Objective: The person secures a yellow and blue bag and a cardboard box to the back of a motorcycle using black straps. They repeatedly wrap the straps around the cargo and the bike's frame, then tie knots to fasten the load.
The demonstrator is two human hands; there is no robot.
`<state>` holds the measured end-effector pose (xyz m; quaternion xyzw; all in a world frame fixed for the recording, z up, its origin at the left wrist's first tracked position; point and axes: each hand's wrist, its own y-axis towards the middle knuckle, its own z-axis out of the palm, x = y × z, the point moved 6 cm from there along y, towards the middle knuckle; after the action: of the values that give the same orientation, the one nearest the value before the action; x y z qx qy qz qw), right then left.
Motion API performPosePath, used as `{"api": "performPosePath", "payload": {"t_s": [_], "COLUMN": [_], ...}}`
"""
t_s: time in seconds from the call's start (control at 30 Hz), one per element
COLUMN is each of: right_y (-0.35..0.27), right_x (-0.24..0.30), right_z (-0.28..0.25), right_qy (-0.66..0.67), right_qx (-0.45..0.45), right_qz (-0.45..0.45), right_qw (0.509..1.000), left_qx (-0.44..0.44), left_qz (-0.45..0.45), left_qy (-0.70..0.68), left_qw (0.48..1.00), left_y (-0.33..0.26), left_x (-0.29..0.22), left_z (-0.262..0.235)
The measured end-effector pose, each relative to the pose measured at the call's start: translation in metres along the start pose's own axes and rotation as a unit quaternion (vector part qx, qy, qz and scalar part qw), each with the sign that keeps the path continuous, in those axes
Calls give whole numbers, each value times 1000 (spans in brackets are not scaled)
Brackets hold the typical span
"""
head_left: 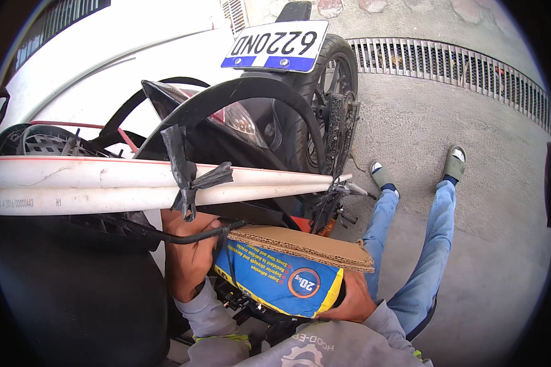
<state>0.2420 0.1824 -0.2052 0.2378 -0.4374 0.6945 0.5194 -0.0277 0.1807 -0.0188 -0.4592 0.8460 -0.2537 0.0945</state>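
Note:
A blue and yellow heavy bag (pixel 266 269) lies right in front of my body, with a folded piece of brown corrugated cardboard (pixel 300 244) along its far side. My left hand (pixel 193 241) is at the bag's left end, below white pipes, its fingertips mostly hidden. Around the right end, my right hand (pixel 354 296) presses against the bag, the fingers out of sight beneath and behind it. A black cord (pixel 223 231) runs over the bag's left corner. Both arms seem to hold the bag between them.
A black motorcycle (pixel 251 110) stands ahead, rear wheel and plate away from me. Long white pipes (pixel 104 183), tied with black plastic strips (pixel 187 174), cross over it. A black seat (pixel 73 287) is at left, a white vehicle (pixel 153 30) behind, a metal drain grate (pixel 434 58) at the far right.

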Motion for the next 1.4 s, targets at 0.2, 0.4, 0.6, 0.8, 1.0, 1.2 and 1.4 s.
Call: {"api": "performPosePath", "payload": {"t_s": [0.2,0.4,0.6,0.8,1.0,1.2,1.4], "right_y": [3,2,-2,4,8,11,16], "right_x": [-11,-23,-25,-9,3,8,24], "right_z": [4,9,12,2,-5,-6,4], "right_qy": [21,69,43,32,43,20,17], "right_qx": [44,45,57,26,10,-2,26], "right_qz": [-15,-3,-13,-27,-27,-28,-26], "right_qw": [999,997,997,999,999,999,999], "left_qx": [7,-225,-302,-265,-256,-204,-172], "left_qz": [-192,-72,19,-201,-218,-168,-100], "left_qy": [-177,-250,-36,-181,-274,-353,-125], "left_qw": [965,939,952,925,901,897,972], "left_y": [-12,-20,-64,-76,-80,-76,-65], "left_x": [21,26,-13,3,8,-3,-21], "left_z": [5,7,30,35,25,34,23]}}
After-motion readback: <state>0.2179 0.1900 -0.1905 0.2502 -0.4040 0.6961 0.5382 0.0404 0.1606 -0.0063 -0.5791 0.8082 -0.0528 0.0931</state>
